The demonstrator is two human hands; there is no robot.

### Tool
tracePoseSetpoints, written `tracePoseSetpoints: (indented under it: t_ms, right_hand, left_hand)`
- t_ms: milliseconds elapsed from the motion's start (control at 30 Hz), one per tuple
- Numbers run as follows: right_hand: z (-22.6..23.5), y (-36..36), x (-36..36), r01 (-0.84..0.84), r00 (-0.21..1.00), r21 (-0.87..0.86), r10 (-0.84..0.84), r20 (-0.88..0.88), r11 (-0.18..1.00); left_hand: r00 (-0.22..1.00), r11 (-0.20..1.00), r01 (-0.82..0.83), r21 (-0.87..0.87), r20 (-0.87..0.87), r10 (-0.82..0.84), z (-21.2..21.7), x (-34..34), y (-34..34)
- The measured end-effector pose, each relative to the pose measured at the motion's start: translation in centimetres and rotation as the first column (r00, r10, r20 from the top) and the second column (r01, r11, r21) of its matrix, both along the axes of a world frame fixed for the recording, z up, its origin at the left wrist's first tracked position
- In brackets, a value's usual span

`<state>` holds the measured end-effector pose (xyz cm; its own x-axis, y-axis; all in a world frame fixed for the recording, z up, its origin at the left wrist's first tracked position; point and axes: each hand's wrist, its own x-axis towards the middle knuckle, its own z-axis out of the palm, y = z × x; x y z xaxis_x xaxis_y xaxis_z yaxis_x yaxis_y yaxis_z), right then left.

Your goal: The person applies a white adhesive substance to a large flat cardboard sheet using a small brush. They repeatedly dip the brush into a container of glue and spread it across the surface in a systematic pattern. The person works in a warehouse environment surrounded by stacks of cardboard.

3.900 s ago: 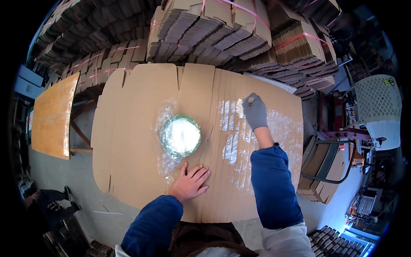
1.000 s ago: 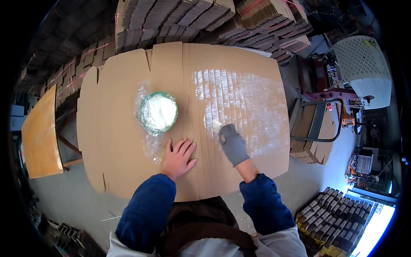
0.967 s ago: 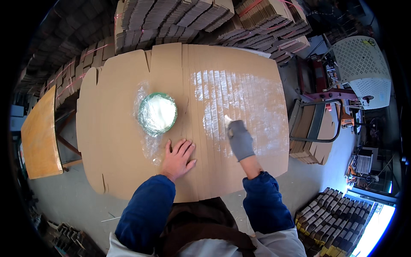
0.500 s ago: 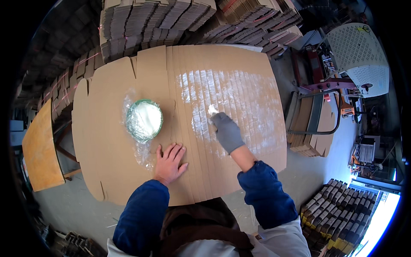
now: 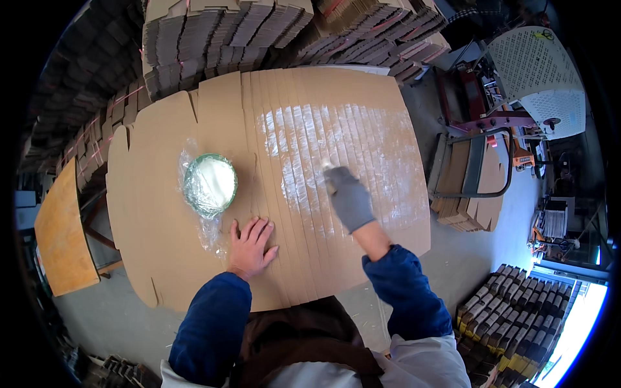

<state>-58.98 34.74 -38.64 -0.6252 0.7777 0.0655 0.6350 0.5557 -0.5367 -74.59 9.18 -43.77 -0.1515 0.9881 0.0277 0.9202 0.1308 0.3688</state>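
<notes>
Overlapping flat cardboard sheets (image 5: pixel 174 258) lie across the work surface, their edges fanned in narrow strips on the right. White, wet-looking paste (image 5: pixel 301 142) streaks those strips. My right hand (image 5: pixel 351 199), in a grey glove, is closed on a small brush (image 5: pixel 325 163); only its white tip shows clearly, over the pasted strips. My bare left hand (image 5: pixel 251 247) lies flat on the cardboard with fingers spread. Beyond it stands a round green-rimmed tub (image 5: pixel 211 186) holding white paste, with crumpled clear plastic film (image 5: pixel 210 234) around its side.
Tall stacks of folded cardboard (image 5: pixel 223 32) rise behind the work surface. A tilted wooden board (image 5: pixel 63 229) is at the left. To the right stand a cart (image 5: pixel 475 165) loaded with cardboard and a machine with a perforated guard (image 5: pixel 537 71). Bundled pieces (image 5: pixel 511 317) fill the lower right.
My right hand and the brush have moved slightly right and nearer to me over the pasted strips. The left hand stays flat on the cardboard. The whole view has shifted a little.
</notes>
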Motion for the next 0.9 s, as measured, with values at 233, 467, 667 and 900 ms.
tracePoseSetpoints:
  t_ms: [233, 467, 667, 900]
  right_hand:
    - [-0.2, 2.1, 3.1, 0.162, 0.983, 0.014, -0.163, 0.084, 0.987]
    - [-1.5, -2.7, 7.5, 0.18, 0.957, 0.003, -0.176, 0.23, 0.984]
    - [0.5, -12.6, 6.4, -0.062, 0.985, 0.007, 0.06, 0.161, 0.998]
    - [-0.6, -6.2, 9.1, 0.195, 0.971, 0.033, -0.198, 0.133, 0.98]
  left_hand:
    - [1.0, 1.0, -0.009, 0.003, -0.02, 0.009, 0.4, -0.4, 0.2]
    - [0.999, 1.0, -0.012, -0.012, -0.042, 0.012, 0.4, -0.2, 0.3]
    - [1.0, 1.0, -0.007, 0.02, -0.015, 0.008, -0.5, 0.0, 0.5]
    - [0.999, 1.0, -0.005, 0.006, -0.041, 0.005, -0.2, -0.1, 0.3]
